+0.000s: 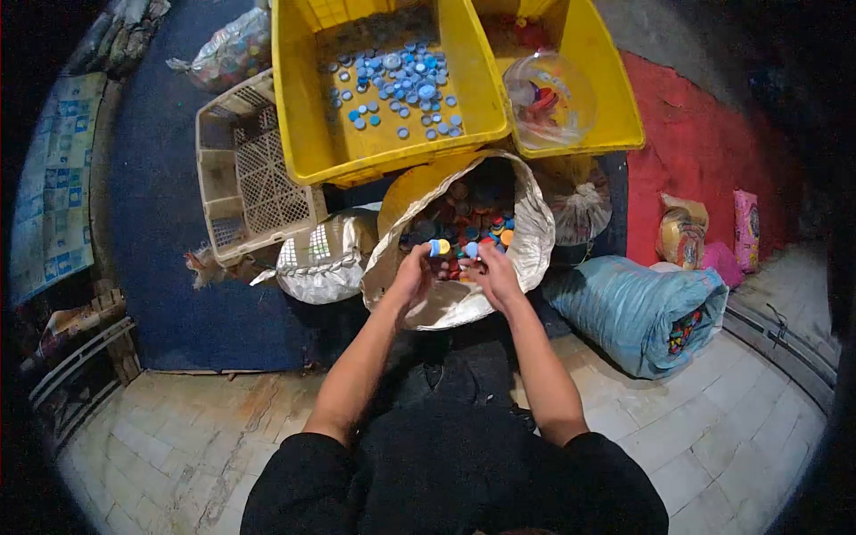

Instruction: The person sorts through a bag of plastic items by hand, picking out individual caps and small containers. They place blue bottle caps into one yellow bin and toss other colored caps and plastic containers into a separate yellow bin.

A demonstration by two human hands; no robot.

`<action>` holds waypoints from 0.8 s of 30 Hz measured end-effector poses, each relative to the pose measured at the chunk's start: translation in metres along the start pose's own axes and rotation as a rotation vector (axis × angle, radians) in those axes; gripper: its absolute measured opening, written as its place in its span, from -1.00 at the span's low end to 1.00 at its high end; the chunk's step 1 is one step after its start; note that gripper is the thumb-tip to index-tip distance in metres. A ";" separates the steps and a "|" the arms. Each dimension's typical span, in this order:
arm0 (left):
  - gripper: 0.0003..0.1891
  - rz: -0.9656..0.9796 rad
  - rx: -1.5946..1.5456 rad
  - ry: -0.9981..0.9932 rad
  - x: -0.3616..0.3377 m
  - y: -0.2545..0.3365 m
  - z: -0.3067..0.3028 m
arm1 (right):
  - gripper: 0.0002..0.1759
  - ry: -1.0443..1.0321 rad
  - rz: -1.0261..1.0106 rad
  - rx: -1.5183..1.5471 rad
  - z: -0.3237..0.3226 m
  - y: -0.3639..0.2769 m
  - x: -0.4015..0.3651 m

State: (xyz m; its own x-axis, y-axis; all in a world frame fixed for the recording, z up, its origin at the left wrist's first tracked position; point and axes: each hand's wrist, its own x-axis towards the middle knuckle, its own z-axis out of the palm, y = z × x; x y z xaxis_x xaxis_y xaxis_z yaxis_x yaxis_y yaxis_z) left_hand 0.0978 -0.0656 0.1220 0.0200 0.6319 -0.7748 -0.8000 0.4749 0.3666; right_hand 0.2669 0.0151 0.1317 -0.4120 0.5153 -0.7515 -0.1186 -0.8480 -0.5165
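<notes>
An upright white woven sack (533, 218) stands open in front of me, with mixed bottle caps (461, 214) in many colours inside. Over its near side, my left hand (413, 278) is closed on bottle caps, a blue one (434, 248) and a yellow one (444, 247) showing at the fingertips. Opposite it, my right hand (496, 276) pinches a light blue bottle cap (472, 251). A yellow bin (308, 147) just beyond the sack holds scattered blue caps (415, 80).
A second yellow bin (615, 107) holds a clear plastic bowl (571, 98). Left are a beige crate (214, 183) and a white bag (325, 259). A blue sack (615, 303) of caps lies to the right, near small packages (685, 232) on red cloth (678, 116).
</notes>
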 end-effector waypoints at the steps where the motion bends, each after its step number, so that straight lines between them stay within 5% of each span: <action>1: -0.54 -0.006 -0.076 -0.080 -0.004 0.000 0.004 | -0.75 -0.046 -0.003 0.066 0.006 -0.002 -0.008; 3: -0.57 -0.001 -0.124 -0.271 -0.006 -0.006 0.002 | -0.74 -0.149 -0.088 0.048 0.015 -0.007 -0.020; 8: -0.68 0.103 -0.024 -0.248 -0.048 0.009 0.033 | -0.72 -0.124 -0.204 -0.225 0.034 -0.015 -0.035; 12: -0.67 0.160 0.020 -0.292 -0.053 0.010 0.029 | -0.74 -0.193 0.005 -0.041 0.042 -0.039 -0.063; 24: -0.68 0.150 0.245 -0.287 -0.081 0.020 0.038 | -0.64 -0.357 0.058 -0.073 0.023 -0.051 -0.078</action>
State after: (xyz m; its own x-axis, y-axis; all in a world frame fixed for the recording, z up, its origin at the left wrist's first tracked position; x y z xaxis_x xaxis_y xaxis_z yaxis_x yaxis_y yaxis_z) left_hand 0.1036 -0.0839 0.2117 0.1085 0.8340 -0.5410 -0.6410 0.4746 0.6032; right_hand 0.2848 0.0150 0.2261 -0.7072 0.3802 -0.5962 -0.0267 -0.8569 -0.5148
